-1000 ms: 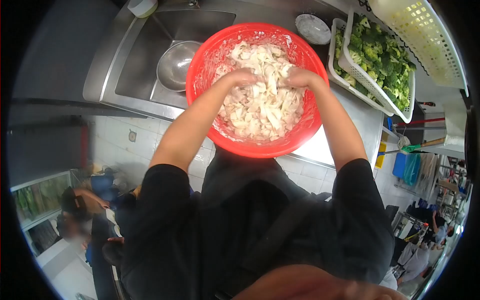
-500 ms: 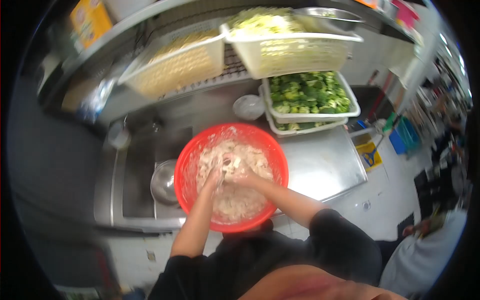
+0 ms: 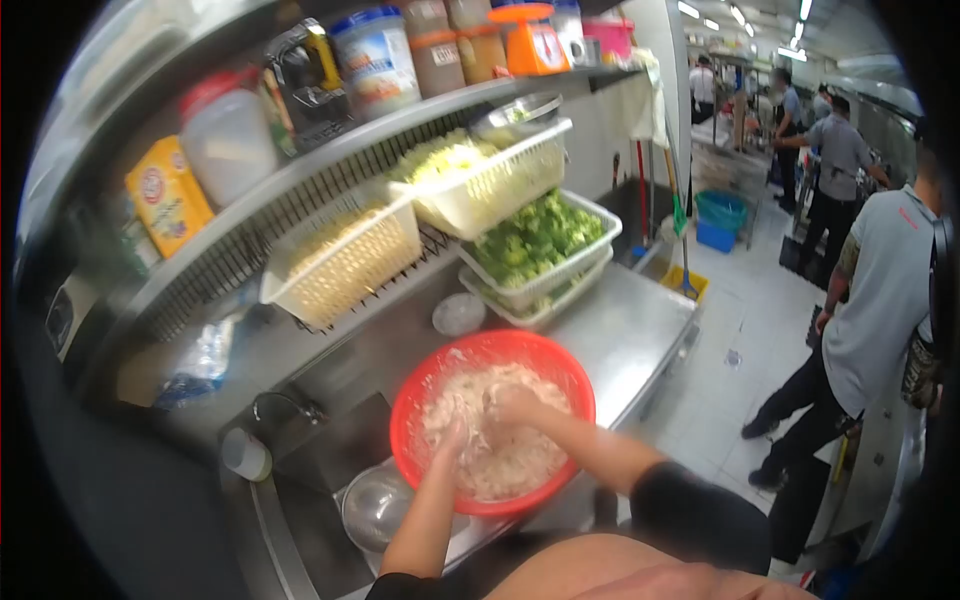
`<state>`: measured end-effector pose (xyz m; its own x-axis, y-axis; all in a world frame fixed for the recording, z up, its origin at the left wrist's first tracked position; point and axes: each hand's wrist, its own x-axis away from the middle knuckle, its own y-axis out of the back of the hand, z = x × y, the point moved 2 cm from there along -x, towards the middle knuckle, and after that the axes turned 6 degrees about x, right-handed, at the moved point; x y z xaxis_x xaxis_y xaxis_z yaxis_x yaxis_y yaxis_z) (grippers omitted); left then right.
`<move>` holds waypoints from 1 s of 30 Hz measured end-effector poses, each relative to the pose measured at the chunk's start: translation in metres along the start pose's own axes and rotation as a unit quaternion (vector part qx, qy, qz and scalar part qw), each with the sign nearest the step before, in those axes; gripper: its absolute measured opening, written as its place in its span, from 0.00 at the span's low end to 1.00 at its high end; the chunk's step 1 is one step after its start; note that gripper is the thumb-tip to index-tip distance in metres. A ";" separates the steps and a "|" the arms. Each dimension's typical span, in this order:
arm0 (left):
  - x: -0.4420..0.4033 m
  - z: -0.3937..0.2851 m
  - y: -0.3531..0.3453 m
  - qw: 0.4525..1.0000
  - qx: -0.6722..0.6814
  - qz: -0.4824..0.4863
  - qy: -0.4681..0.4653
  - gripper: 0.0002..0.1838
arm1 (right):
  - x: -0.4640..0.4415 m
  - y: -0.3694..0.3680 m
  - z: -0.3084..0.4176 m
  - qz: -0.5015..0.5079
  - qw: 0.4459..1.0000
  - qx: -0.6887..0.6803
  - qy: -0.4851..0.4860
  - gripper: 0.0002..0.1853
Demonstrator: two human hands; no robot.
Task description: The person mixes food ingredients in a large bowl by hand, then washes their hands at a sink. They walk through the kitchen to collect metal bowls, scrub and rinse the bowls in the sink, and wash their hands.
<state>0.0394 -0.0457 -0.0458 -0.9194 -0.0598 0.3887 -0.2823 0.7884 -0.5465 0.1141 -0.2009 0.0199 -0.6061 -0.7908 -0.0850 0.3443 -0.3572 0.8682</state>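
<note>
Below centre of the frame, our left hand (image 3: 455, 438) and right hand (image 3: 513, 405) touch the pale pieces (image 3: 512, 466) in the red basin (image 3: 403, 436); blur hides whether our fingers grip any. They look soft, slippery (probably heavy together), best scooped from underneath.

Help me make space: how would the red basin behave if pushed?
The red basin is probably heavy, given the pale mixture spread across it. Its plastic-looking wall may flex slightly. It might tip toward the sink, since its left side appears to overlap the sink's edge.
</note>
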 end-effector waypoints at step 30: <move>0.094 0.043 -0.080 0.761 -0.502 -0.179 -0.370 0.21 | 0.039 -0.010 0.019 0.184 0.811 -0.554 -0.040 0.24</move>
<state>-0.0365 -0.1405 0.0029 -0.8407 -0.4154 -0.3473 -0.5401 0.6889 0.4834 0.0735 -0.2183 0.0179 -0.3447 -0.9265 0.1507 0.9188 -0.3659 -0.1480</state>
